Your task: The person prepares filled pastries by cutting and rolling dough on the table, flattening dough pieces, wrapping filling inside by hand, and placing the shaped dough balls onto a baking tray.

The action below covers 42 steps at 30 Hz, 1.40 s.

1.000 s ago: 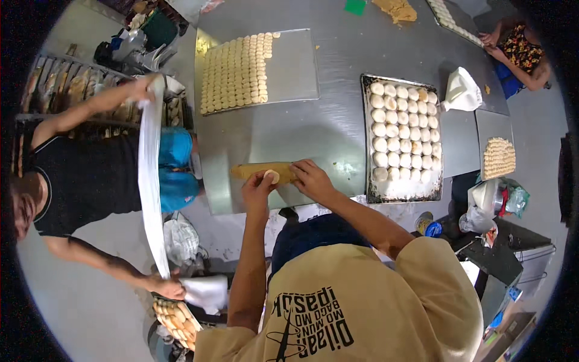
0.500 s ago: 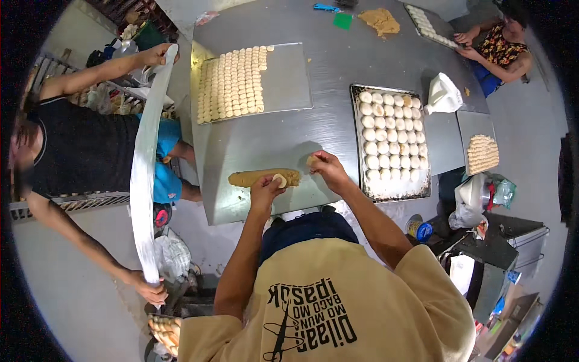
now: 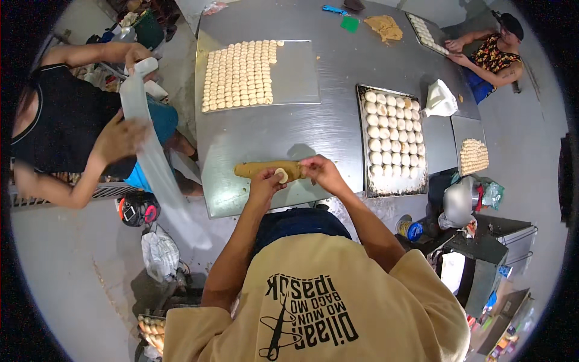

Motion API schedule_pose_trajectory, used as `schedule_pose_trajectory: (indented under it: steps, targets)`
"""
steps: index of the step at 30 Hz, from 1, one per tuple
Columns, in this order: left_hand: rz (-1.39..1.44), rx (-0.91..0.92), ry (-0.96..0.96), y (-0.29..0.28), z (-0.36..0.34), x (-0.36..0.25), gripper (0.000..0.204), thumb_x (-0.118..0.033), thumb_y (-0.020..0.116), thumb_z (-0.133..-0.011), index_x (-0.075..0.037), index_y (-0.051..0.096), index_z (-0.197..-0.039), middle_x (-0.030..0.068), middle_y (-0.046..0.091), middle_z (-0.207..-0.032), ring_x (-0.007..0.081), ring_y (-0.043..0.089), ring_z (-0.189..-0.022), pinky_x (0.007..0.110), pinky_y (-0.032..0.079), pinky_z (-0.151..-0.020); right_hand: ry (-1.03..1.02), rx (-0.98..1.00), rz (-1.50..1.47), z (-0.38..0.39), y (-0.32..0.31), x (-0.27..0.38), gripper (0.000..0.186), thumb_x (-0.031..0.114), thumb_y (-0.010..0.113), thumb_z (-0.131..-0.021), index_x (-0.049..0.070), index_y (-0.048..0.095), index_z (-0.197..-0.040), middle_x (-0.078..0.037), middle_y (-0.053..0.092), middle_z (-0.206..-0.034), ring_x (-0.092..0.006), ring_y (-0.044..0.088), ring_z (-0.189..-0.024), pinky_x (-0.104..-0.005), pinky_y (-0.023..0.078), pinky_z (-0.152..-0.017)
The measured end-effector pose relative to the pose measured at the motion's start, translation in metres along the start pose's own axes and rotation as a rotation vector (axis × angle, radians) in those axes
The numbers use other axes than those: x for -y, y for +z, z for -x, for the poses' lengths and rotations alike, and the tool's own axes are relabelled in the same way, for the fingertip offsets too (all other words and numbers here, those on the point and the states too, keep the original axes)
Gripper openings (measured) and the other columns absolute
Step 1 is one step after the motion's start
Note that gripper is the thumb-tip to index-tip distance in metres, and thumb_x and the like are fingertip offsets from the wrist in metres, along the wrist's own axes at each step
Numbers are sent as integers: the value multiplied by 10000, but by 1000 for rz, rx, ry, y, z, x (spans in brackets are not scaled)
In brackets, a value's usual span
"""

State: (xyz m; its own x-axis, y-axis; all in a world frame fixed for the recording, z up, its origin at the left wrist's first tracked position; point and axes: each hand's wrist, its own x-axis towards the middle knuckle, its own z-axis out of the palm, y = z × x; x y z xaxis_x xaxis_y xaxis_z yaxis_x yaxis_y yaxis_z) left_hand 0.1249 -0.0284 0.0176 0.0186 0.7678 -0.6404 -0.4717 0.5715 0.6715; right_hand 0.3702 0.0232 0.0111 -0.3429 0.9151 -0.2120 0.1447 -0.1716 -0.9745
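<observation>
My left hand (image 3: 267,186) is closed on a pale round dough disc (image 3: 282,176) just over a long brown roll of soft paste (image 3: 250,170) lying near the front edge of the steel table (image 3: 259,133). At that roll's right end my right hand (image 3: 316,169) pinches at the paste with bent fingers. Behind the roll is a tray (image 3: 295,72) with many rows of small pale pieces. To the right, a dark-edged baking tray (image 3: 395,189) holds several rows of round white buns.
A co-worker in black (image 3: 57,127) at the left handles a long white sheet (image 3: 169,187). Another person (image 3: 494,60) grips a tray at the far right. A white cloth bag (image 3: 440,99), a side tray (image 3: 467,130), green scraper (image 3: 348,24) and cluttered equipment (image 3: 476,259) surround me.
My right hand lifted off the roll's end, then came back onto it. My left hand stayed with the disc. The left co-worker's hands drew together along the white sheet.
</observation>
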Motion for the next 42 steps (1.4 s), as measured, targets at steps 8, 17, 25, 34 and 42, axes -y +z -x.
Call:
schedule_pose_trajectory:
  steps: [8, 17, 25, 34, 42]
  targets:
    - [-9, -2, 5, -2, 3, 2, 250, -58, 733, -1038, 33, 680, -1265, 138, 730, -1192, 260, 751, -1065, 408, 669, -897, -516, -48, 848, 10, 37, -23, 268, 157, 811, -925, 48, 761, -1164, -157, 762, -1087, -357, 774, -861, -455, 664, -762]
    - [-4, -56, 75, 9, 21, 4, 283, -81, 720, -1040, 41, 660, -1288, 139, 722, -1189, 265, 757, -1045, 428, 652, -917, 454, 319, -856, 9, -48, 16, 249, 273, 726, -1077, 27, 701, -1109, -122, 776, -1044, -223, 770, -900, -375, 619, -732]
    - [0, -37, 81, 31, 55, 12, 228, -107, 724, -1039, 8, 663, -1227, 131, 731, -1150, 267, 768, -1001, 401, 641, -896, 367, 47, -898, 1, -67, 74, 228, 242, 779, -1061, 61, 649, -1111, -123, 763, -990, -198, 752, -832, -345, 625, -661]
    - [-23, -223, 69, 51, 74, 23, 237, -67, 701, -1043, 49, 668, -1247, 154, 720, -1153, 293, 747, -1044, 440, 664, -945, 248, 110, -781, -17, -100, 82, 344, 393, 609, -1144, 80, 670, -1016, -73, 647, -796, -181, 610, -653, -320, 454, -558]
    - [-100, -241, 88, 34, 92, 38, 219, -157, 738, -1064, 5, 704, -1208, 122, 751, -1123, 251, 756, -1008, 403, 642, -917, 403, 289, -1142, 29, -92, 22, 166, 231, 650, -1118, 91, 733, -1148, -94, 771, -1172, -240, 760, -988, -380, 595, -786]
